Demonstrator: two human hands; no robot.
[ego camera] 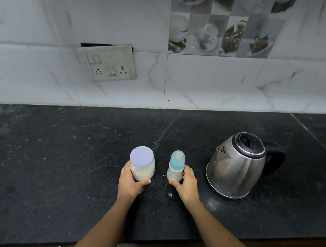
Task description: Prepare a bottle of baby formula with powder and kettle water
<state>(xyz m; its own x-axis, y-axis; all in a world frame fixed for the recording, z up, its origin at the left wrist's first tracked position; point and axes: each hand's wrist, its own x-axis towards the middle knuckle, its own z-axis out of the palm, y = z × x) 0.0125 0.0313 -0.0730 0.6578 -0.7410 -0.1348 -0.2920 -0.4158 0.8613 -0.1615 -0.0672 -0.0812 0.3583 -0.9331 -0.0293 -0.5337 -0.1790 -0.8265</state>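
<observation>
Left hand: the left hand (pixel 128 183) is wrapped round the lower part of the powder jar (pixel 142 165), fingers curled on its near side, gripping it upright on the counter (pixel 45 169).
Right hand: the right hand (pixel 186 183) is curled round the baby bottle (pixel 176 166), thumb on the near side, holding it upright.
Powder jar: lid (pixel 142 155) on; pale powder fills the lower part.
Baby bottle: just right of the jar, teal teat and collar on; whether any liquid or powder is inside I cannot tell.
Kettle: the steel kettle (pixel 238 166) stands right of the bottle, near but apart, lid closed, spout toward the bottle, handle on the far-right side.
Progress: judged early; both containers are capped, nothing is opened, scooped or poured.
Left to do: open the jar and bottle, add powder, pour kettle water, close, mix.
Edges: the counter's near edge lies well toward the person from both items; the tiled wall (pixel 206 83) with a socket plate (pixel 107 62) stands far behind.
Open room: bare counter lies left of the jar and behind both items; the tight spot is between bottle and kettle.
Wet spot: a small shiny patch (pixel 170 195) lies just near of the bottle.
</observation>
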